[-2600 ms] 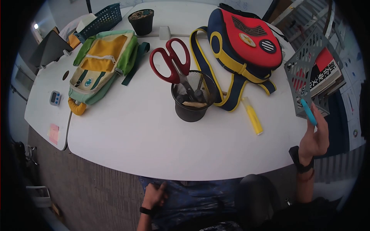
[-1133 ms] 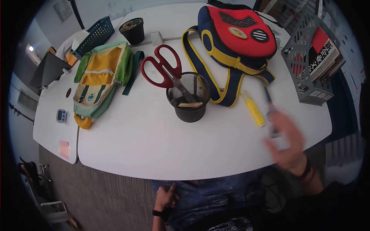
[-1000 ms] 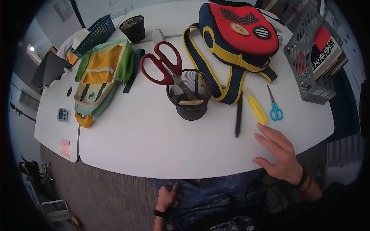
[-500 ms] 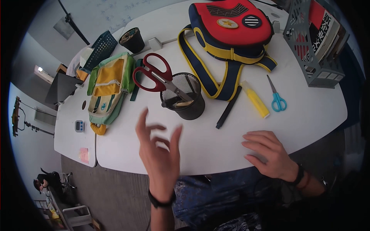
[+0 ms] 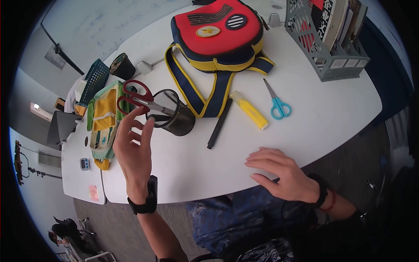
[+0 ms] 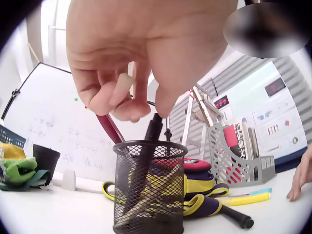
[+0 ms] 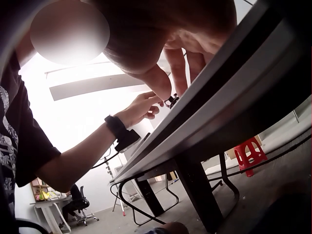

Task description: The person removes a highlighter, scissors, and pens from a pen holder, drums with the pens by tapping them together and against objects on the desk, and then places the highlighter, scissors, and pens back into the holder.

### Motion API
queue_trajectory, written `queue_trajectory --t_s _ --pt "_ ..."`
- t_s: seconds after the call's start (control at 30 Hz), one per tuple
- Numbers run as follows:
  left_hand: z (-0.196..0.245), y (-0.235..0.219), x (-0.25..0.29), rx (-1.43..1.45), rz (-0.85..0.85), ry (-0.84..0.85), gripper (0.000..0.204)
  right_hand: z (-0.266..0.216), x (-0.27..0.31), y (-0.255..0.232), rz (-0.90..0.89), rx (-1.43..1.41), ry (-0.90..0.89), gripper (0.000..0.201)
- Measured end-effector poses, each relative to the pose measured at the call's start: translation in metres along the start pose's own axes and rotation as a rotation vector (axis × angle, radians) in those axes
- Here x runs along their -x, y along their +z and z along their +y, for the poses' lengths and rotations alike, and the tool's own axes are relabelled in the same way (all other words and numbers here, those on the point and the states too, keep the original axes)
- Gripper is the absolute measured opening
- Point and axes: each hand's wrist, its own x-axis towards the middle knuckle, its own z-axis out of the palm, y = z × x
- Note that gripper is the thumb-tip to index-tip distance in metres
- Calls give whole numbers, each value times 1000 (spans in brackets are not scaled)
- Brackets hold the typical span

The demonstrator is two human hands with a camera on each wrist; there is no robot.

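Note:
My left hand [image 5: 133, 146] is over the black mesh pen cup [image 5: 181, 121], its thumb and bent fingers apart at the rim. In the left wrist view the upper end of a black marker [image 6: 154, 127] standing in the cup comes right up to the thumb tip. Large red-handled scissors [image 5: 139, 97] lean out of the cup, the handles close by the left fingertips. My right hand [image 5: 283, 174] is at the table's front edge with loosely bent fingers, holding nothing. Beyond it lie a black marker [image 5: 220, 123], a yellow tube [image 5: 249, 111] and small blue-handled scissors [image 5: 279, 108].
A red and navy backpack [image 5: 218, 35] lies behind the cup, its strap [image 5: 218, 94] reaching forward. On the left are a green and yellow backpack [image 5: 104, 118], a plant pot [image 5: 122, 67] and a timer [image 5: 84, 164]. A grey file rack [image 5: 321, 61] with books stands at the right.
The blue scissors and a black marker have come onto the table from the right hand, now empty. The left hand has risen from the lap to the cup. The head view has turned right.

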Motion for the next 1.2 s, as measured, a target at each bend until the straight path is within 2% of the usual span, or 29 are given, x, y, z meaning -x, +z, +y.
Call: queue_trajectory --t_s 0.1,0.17,0.23,0.3,0.33,0.37,0.4,0.43,0.47,0.5,0.57,0.6,0.63,0.67,0.7,0.73,0.77,0.8,0.83,0.9,0.97,1.0,1.07,1.17,1.2 --pt "-12 5 -4 -83 -49 97 22 -2 1 1 8 -34 18 23" --pt "-9 5 -3 -85 -58 59 22 -2 4 2 35 -21 31 23" --pt "-10 9 -1 151 222 97 22 -7 6 -1 20 -86 85 22" --pt "2 10 13 225 572 269 22 -18 8 -9 8 -145 141 22" --pt "21 9 26 246 637 395 22 -28 10 -13 -36 -314 290 23" --pt "22 -8 54 -73 528 420 21 -35 14 -12 -83 -485 438 23" --pt "18 -8 101 -483 453 275 26 -39 16 -6 -30 -676 397 29" --pt "72 -23 117 -232 -27 66 27 -51 18 -9 -75 -830 465 38" --pt "55 -15 132 -50 -168 368 13 -59 22 -4 -76 -1041 522 41" --pt "41 7 146 -44 -196 702 14 -63 26 0 -77 -1254 580 43" --pt "55 11 154 -147 -296 970 22 -63 29 1 -134 -1278 662 43" --pt "59 16 163 -169 -292 922 24 -63 30 2 -195 -1302 737 42" --pt "61 19 170 -192 -286 874 27 -58 28 3 -172 -1188 718 38" --pt "61 23 164 -178 -305 900 15 -49 30 5 -168 -1153 751 36" --pt "63 25 155 -177 -300 896 15 -40 33 7 -162 -1116 783 34" --pt "64 26 144 -98 -356 836 19 -36 33 10 -109 -1048 788 30" --pt "64 25 138 -18 -416 776 24 -41 30 6 -55 -1130 896 27" --pt "58 24 135 58 -375 681 31 -40 29 4 -29 -1072 865 27" --pt "56 22 125 101 -387 570 24 -39 30 2 -5 -1016 831 27" --pt "53 34 110 8 -357 207 23 -38 33 -1 38 -957 856 27" --pt "54 60 91 -241 -273 221 27 -39 38 0 60 -896 875 27" --pt "53 69 86 -244 -259 213 27 -40 42 1 86 -893 870 27" --pt "51 84 80 -507 -307 135 27 -43 52 0 103 -849 848 27" --pt "42 96 73 -592 -355 127 26 -44 65 -6 86 -806 826 28" --pt "38 97 76 -560 -294 185 23 -45 67 -15 8 -790 835 28"
